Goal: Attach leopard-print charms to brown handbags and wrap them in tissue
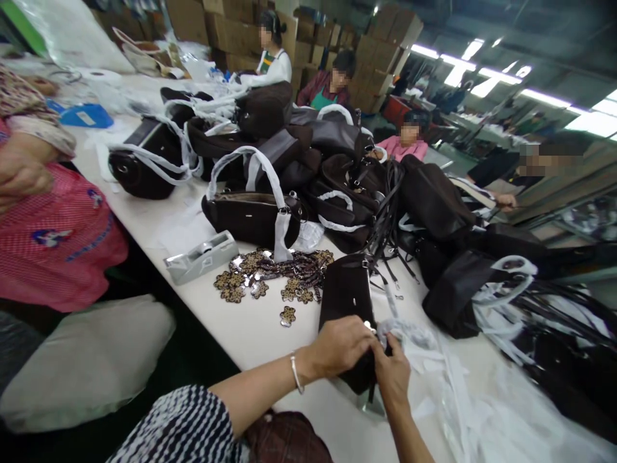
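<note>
A dark brown handbag (344,289) lies on its side on the table in front of me, its top edge toward the right. My left hand (340,347) reaches across the bag with fingers pinched at that edge, beside a small shiny spot. Close against it, my right hand (393,370) is closed at the same edge, thumb raised. What the fingertips pinch is too small to make out. Left of the bag lies a pile of leopard-patterned flower charms (250,263) with dark coiled cords. One flower charm (288,316) sits apart.
A grey tape dispenser (201,256) stands at the table's left edge. Behind are heaped dark handbags (250,215) with white-wrapped handles. Thin black straps (385,212) hang over the heap. White wrapping (457,386) spreads at right. A person in a pink apron (58,238) is at left; others work beyond.
</note>
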`<move>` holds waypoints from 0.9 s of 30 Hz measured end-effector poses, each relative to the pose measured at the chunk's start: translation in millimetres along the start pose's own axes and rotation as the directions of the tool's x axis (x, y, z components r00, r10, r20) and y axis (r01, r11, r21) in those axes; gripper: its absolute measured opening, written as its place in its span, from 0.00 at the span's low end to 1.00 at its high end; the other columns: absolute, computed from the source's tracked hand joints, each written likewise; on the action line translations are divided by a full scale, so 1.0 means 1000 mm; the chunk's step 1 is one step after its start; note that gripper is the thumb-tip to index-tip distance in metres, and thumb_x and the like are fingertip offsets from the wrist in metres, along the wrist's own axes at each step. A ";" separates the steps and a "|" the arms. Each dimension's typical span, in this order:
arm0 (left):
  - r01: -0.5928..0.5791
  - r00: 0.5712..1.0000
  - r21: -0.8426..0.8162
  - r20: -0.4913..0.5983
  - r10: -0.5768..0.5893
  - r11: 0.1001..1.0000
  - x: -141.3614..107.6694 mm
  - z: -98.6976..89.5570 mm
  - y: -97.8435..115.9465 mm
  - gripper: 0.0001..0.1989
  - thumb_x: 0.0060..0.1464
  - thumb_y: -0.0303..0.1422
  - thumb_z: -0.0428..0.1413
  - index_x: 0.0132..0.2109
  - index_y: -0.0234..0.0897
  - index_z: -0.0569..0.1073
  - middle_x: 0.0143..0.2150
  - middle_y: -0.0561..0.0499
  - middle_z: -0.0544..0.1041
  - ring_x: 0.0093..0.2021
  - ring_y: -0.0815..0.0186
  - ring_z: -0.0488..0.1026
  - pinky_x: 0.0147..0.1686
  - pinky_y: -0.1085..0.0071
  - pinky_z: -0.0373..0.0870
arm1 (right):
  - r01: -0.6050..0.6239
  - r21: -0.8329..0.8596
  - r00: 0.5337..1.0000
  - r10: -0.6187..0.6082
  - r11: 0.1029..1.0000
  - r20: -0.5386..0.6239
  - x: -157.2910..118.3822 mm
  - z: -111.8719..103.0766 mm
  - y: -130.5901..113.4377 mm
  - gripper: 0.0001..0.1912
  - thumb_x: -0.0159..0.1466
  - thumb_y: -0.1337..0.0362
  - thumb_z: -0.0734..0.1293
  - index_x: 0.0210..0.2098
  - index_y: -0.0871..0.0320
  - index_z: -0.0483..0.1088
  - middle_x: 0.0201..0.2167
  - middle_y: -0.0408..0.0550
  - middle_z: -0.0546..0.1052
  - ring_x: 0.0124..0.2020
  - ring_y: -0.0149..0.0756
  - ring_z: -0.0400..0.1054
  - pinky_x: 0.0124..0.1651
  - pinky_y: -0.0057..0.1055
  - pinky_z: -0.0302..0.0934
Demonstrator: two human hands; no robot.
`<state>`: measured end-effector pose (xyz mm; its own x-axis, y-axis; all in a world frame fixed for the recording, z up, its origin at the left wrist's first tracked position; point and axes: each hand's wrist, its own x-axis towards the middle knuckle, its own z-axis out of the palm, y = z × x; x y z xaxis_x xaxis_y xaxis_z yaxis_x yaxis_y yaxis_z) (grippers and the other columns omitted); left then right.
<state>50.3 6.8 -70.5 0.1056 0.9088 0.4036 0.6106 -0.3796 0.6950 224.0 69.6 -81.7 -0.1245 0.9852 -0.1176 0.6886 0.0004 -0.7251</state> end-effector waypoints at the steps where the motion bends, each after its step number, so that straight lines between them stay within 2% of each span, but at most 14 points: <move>1: 0.135 0.990 0.045 -0.038 -0.134 0.990 -0.012 -0.004 -0.019 0.12 0.66 0.31 0.44 0.46 0.38 0.72 0.41 0.46 0.76 0.44 0.64 0.73 0.48 0.69 0.69 | -0.047 -0.016 0.997 0.046 0.999 -0.054 0.003 -0.005 -0.002 0.32 0.57 0.43 0.64 0.51 0.60 0.72 0.50 0.56 0.77 0.58 0.57 0.65 0.61 0.50 0.58; 2: 0.209 0.978 0.109 -0.037 -0.206 0.972 -0.022 -0.008 -0.040 0.12 0.66 0.32 0.44 0.43 0.38 0.73 0.39 0.46 0.76 0.43 0.63 0.73 0.46 0.67 0.70 | -0.091 -0.029 0.991 0.087 0.995 -0.101 0.006 -0.012 -0.005 0.33 0.57 0.42 0.65 0.51 0.61 0.72 0.52 0.57 0.76 0.59 0.57 0.65 0.62 0.50 0.57; 3: 0.226 0.973 0.181 0.000 -0.230 0.957 -0.031 -0.011 -0.061 0.12 0.66 0.31 0.45 0.43 0.37 0.73 0.40 0.45 0.76 0.45 0.61 0.73 0.48 0.63 0.70 | -0.121 -0.036 0.984 0.114 0.992 -0.137 0.009 -0.020 -0.009 0.34 0.56 0.42 0.66 0.51 0.61 0.73 0.53 0.58 0.76 0.59 0.57 0.65 0.63 0.49 0.56; 5: 0.167 0.977 0.287 0.081 -0.198 0.943 -0.038 -0.012 -0.099 0.11 0.64 0.28 0.47 0.45 0.36 0.74 0.48 0.40 0.76 0.55 0.56 0.70 0.57 0.54 0.64 | -0.118 -0.030 0.979 0.111 0.993 -0.171 0.015 -0.040 -0.021 0.35 0.55 0.42 0.68 0.52 0.61 0.73 0.53 0.56 0.76 0.58 0.56 0.66 0.63 0.48 0.56; 7: 0.064 0.982 0.349 0.144 -0.122 0.935 -0.029 -0.006 -0.130 0.13 0.62 0.26 0.49 0.51 0.34 0.72 0.59 0.36 0.71 0.65 0.51 0.61 0.65 0.47 0.52 | -0.086 -0.013 0.975 0.081 0.996 -0.204 0.019 -0.059 -0.034 0.33 0.54 0.43 0.70 0.52 0.60 0.74 0.51 0.53 0.78 0.57 0.55 0.67 0.61 0.46 0.58; 10: -0.056 0.972 0.376 0.231 -0.034 0.925 0.003 0.012 -0.163 0.19 0.60 0.27 0.52 0.58 0.32 0.69 0.68 0.34 0.61 0.71 0.50 0.50 0.69 0.45 0.39 | -0.028 -0.037 0.969 0.018 0.999 -0.248 0.019 -0.082 -0.053 0.30 0.54 0.45 0.71 0.49 0.57 0.76 0.47 0.48 0.80 0.54 0.54 0.70 0.59 0.43 0.62; 14: -0.099 0.947 0.360 0.319 -0.023 0.928 0.046 0.032 -0.195 0.24 0.58 0.31 0.55 0.62 0.36 0.66 0.69 0.37 0.60 0.72 0.53 0.48 0.70 0.48 0.36 | 0.081 -0.141 0.964 -0.113 0.987 -0.242 0.016 -0.095 -0.069 0.27 0.53 0.45 0.71 0.45 0.56 0.78 0.45 0.47 0.80 0.51 0.53 0.72 0.58 0.41 0.64; 18: -0.077 0.948 0.387 0.314 -0.053 0.919 0.064 0.033 -0.219 0.21 0.62 0.33 0.51 0.61 0.38 0.67 0.69 0.41 0.62 0.72 0.54 0.49 0.69 0.48 0.32 | 0.183 -0.195 0.953 -0.223 0.964 -0.207 0.019 -0.100 -0.077 0.25 0.56 0.46 0.70 0.46 0.55 0.76 0.50 0.48 0.78 0.53 0.52 0.71 0.61 0.42 0.61; 23: -0.003 0.959 0.452 0.256 -0.126 0.892 0.062 0.010 -0.241 0.25 0.62 0.27 0.47 0.65 0.39 0.64 0.69 0.42 0.61 0.71 0.51 0.51 0.69 0.45 0.31 | 0.252 -0.246 0.935 -0.301 0.936 -0.187 0.039 -0.105 -0.092 0.21 0.58 0.48 0.69 0.45 0.54 0.77 0.49 0.47 0.79 0.52 0.50 0.72 0.60 0.42 0.62; 27: -0.007 0.957 0.474 0.258 -0.131 0.881 0.052 -0.017 -0.252 0.28 0.60 0.24 0.46 0.66 0.40 0.63 0.70 0.43 0.60 0.71 0.51 0.50 0.69 0.44 0.31 | 0.341 -0.280 0.902 -0.396 0.897 -0.171 0.053 -0.105 -0.109 0.19 0.60 0.50 0.69 0.46 0.52 0.77 0.48 0.46 0.79 0.51 0.48 0.72 0.62 0.43 0.61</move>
<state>-111.2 146.4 -214.7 0.2233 0.9644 0.1415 0.9089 -0.2585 0.3273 217.7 140.2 62.5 -0.2629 0.9179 0.2973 0.7756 0.3844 -0.5007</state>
